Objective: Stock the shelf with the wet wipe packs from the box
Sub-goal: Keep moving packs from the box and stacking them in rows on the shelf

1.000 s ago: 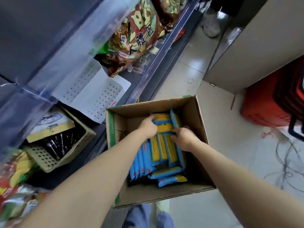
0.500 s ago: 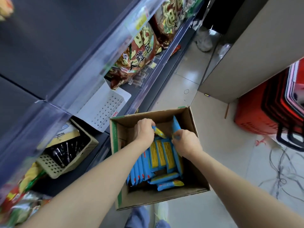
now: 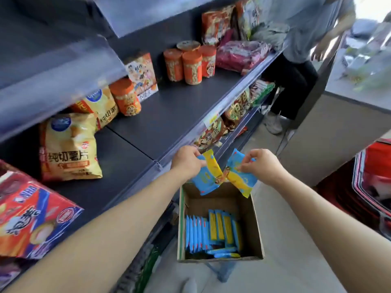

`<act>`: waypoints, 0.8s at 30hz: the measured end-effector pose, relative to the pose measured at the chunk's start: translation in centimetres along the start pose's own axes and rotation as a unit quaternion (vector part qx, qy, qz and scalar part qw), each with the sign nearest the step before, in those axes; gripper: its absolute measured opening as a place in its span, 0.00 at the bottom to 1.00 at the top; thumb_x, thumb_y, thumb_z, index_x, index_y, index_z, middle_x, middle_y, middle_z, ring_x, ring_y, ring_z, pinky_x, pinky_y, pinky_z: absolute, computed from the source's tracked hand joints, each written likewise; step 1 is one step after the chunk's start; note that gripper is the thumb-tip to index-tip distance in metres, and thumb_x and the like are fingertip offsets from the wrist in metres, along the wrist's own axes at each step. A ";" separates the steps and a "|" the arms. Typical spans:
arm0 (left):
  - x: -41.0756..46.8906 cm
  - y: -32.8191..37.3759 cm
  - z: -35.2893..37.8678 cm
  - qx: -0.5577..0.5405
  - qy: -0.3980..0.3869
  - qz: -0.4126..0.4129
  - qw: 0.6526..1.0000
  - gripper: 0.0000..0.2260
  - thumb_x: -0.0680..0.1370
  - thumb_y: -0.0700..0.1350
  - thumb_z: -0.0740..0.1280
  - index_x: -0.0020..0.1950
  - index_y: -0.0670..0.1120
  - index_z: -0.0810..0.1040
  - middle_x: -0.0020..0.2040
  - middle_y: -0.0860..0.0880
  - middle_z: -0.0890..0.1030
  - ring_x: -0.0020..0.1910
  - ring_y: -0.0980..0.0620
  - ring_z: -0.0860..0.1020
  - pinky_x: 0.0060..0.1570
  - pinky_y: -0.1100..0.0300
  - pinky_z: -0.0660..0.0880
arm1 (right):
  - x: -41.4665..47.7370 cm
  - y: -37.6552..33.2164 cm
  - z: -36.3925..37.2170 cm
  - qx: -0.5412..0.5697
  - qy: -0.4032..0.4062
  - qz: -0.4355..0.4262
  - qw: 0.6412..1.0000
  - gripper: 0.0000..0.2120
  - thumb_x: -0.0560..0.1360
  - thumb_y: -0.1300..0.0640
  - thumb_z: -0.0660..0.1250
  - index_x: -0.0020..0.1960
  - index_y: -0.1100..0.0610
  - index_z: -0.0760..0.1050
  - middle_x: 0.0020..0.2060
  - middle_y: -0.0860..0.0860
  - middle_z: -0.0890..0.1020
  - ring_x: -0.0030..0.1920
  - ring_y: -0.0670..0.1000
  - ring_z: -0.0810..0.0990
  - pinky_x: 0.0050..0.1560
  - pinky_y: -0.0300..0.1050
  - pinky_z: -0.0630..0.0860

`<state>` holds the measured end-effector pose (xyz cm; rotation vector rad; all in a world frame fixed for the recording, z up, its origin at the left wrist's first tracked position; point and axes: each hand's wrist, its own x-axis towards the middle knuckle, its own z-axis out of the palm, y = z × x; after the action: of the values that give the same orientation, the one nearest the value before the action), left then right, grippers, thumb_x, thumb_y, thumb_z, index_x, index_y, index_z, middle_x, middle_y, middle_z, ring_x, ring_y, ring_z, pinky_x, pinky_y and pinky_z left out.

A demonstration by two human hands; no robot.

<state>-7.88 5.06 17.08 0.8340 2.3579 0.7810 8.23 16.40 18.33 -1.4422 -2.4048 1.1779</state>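
My left hand [image 3: 187, 161] grips a blue and yellow wet wipe pack [image 3: 208, 176] by its top edge. My right hand [image 3: 259, 166] pinches a second wet wipe pack [image 3: 241, 178] the same way. Both packs hang above the far end of the open cardboard box [image 3: 257, 220], just in front of the dark shelf's [image 3: 169, 115] front edge. Several more packs [image 3: 211, 233] stand on edge in the box's near half.
The shelf holds yellow chip bags [image 3: 69, 146], orange snack jars [image 3: 190, 62], a cartoon carton [image 3: 142, 76] and a red cookie box [image 3: 29, 216]. Another person [image 3: 304, 56] stands at the aisle's far end. A red basket [image 3: 372, 178] sits to the right.
Both hands rose out of the box, each lifting one pack up to the shelf edge. My view tilted up from the box to the shelf.
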 end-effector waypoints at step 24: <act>-31.7 -2.8 -38.2 -0.149 0.391 0.016 0.908 0.12 0.67 0.30 0.72 0.42 0.43 0.75 0.42 0.41 0.78 0.36 0.47 0.77 0.41 0.54 0.79 | -20.7 -38.4 0.7 0.216 -0.061 -0.492 0.841 0.10 0.69 0.63 0.73 0.39 0.54 0.73 0.42 0.53 0.77 0.31 0.41 0.73 0.26 0.27 0.69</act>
<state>-11.37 -31.55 50.63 0.4675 2.7619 1.6885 -8.03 -9.95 49.13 0.0665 -2.1829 1.3362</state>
